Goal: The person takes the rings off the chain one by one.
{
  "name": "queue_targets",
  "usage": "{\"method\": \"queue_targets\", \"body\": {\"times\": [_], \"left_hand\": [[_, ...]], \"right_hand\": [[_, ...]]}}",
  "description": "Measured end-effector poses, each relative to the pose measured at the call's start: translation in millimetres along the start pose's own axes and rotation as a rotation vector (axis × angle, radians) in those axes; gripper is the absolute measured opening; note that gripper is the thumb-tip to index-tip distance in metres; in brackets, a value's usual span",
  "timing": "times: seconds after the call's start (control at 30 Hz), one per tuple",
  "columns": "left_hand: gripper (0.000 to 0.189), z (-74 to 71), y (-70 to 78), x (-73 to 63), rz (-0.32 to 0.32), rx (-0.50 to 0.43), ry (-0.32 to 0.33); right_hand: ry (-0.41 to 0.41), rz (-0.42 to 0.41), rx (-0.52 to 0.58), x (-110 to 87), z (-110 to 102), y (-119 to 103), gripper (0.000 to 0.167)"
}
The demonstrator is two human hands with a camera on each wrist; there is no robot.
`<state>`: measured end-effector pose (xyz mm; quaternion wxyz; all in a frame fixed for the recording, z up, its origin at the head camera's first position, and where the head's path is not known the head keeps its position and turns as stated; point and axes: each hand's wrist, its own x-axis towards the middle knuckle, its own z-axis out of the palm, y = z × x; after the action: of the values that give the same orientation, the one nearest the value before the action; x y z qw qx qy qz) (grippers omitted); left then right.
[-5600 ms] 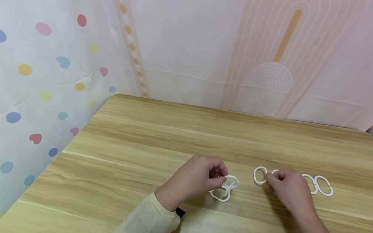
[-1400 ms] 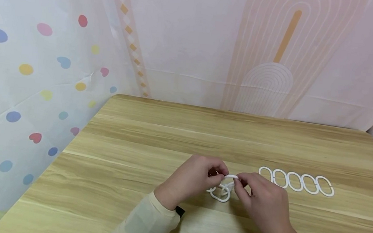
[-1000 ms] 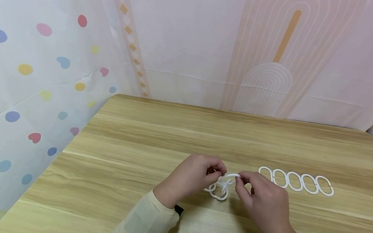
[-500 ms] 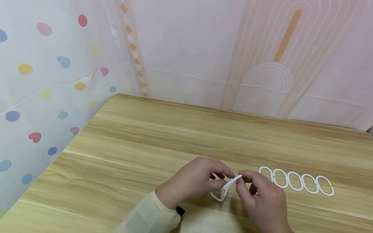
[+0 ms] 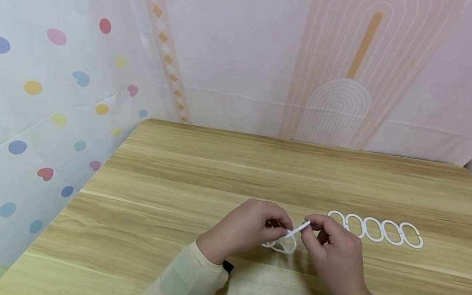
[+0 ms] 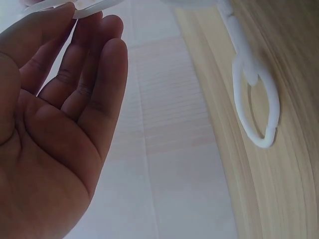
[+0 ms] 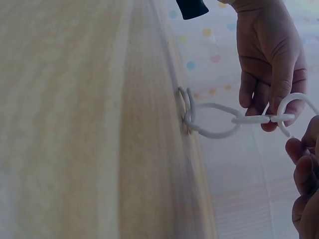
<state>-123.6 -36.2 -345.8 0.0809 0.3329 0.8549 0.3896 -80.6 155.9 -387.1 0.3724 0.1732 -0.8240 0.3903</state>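
My left hand pinches a white plastic link at the top of a short chain. The chain's lower links hang down to the table, as the left wrist view shows with its hanging link. My right hand holds another white link between thumb and index finger, close to the left fingertips. In the right wrist view this C-shaped link loops around the end of the link in the left hand. Whether its gap is closed cannot be told.
A row of several white oval links lies side by side on the wooden table, right of the hands. Patterned cloth hangs behind the table and along its left side. A black band shows at the left wrist.
My right hand has moved from the row to the left hand's chain. Over the last second the held link has tilted, and both hands stay close together. The row stays put lately.
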Motion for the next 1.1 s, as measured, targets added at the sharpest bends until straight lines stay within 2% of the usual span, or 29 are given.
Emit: {"method": "queue_targets", "body": {"times": [0.27,0.53,0.7,1.1], "left_hand": [[0.007,-0.5,0.2,-0.4,-0.027,0.014,0.012],[0.004,-3.0,0.3,0.1,-0.060,0.024,0.020],[0.003,-4.5,-0.1,0.9,-0.077,0.029,0.020],[0.004,-5.7,0.4,1.2,-0.086,0.016,0.066]], "right_hand": [[-0.015,0.076,0.004,-0.5,-1.2,-1.6,0.023],[-0.028,0.113,0.023,-0.3,-0.7,-2.2,0.019],[-0.047,0.130,0.047,-0.2,-1.1,-2.7,0.014],[-0.058,0.138,0.080,-0.6,-0.3,-3.6,0.015]]}}
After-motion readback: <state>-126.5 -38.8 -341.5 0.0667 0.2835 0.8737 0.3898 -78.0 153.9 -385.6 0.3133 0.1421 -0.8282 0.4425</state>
